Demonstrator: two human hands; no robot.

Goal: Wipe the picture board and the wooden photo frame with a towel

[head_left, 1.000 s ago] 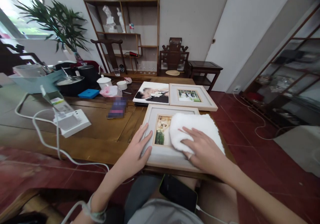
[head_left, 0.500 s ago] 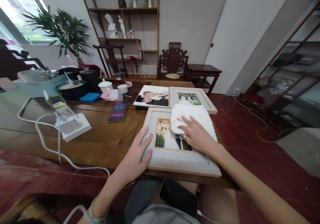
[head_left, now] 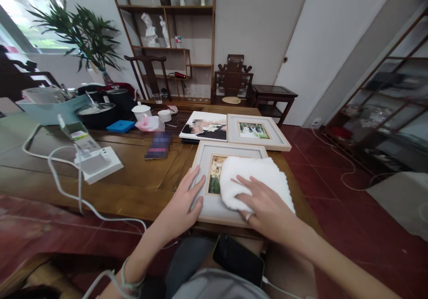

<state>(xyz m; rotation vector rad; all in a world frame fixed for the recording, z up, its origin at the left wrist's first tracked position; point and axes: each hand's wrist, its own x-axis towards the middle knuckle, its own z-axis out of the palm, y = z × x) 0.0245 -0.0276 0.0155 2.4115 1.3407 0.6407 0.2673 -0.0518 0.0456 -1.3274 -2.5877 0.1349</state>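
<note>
While the left grip [head_left: 183, 195], splayed and holding nothing, rested against a rectangular pale-wood picture frame [head_left: 214, 206] on the brown wooden tabletop [head_left: 133, 172], the right grip [head_left: 265, 205], loosely spread, pressed a fluffy white cloth [head_left: 262, 169] across it; this looked like wiping, a further stroke calling for even pressure.

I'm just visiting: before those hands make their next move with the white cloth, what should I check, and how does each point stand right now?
1. Left hand on the frame: ok, it rests at the left edge.
2. Right hand on the cloth: ok, its fingers spread over it.
3. Photo fully visible: not ok, the cloth covers much of it.
4. Phone apart from the cloth: ok, it lies in the lap.
5. Frame free of smudges: cannot tell, too small to see.
</note>
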